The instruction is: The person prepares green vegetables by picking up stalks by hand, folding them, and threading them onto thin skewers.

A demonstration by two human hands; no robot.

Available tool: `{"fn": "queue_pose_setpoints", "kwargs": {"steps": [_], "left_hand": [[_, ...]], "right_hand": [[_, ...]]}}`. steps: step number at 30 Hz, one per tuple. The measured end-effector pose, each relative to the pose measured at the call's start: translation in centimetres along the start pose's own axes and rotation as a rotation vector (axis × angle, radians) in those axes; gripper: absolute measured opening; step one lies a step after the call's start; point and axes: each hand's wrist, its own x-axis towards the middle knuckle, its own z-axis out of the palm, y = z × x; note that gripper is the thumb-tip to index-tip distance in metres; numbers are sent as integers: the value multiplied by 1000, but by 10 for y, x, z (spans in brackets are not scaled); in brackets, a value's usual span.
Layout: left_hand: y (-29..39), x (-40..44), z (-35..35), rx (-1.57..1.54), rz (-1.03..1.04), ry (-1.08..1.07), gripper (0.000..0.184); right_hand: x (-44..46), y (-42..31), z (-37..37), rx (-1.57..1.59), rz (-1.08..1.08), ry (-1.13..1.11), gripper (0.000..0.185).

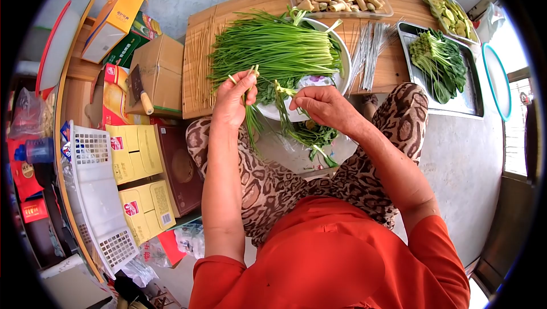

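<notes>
Bright, daylit | window point(517, 132) right of tabletop point(393, 67) blown out | shadows soft | fisheye: tabletop edge bowed, corners black | greens point(273, 47) on tabletop fairly crisp | shirt point(273, 255) below tabletop: oval patch blurred

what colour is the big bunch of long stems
The bunch is green, paler toward its right end; head view shows best.

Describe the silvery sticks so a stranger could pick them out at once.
Start at the wooden table. Find the white bowl heaped with long green stalks and, to its right, the metal tray with leafy greens; the silvery sticks lie between them. Their metallic sheen sets them apart from the tan sticks at the table's left end.
</notes>
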Motion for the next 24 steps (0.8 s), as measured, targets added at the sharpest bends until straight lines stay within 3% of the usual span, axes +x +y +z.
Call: {"fn": "queue_pose_setpoints", "kwargs": {"steps": [17, 24], "left_hand": [[-9, -3, 5, 74, -109, -81, 20], [-12, -2, 24, 51, 3, 42, 26]], "right_hand": [[6, 4, 3, 59, 13, 2, 22], [9, 4, 4, 173, 3, 26, 23]]}}
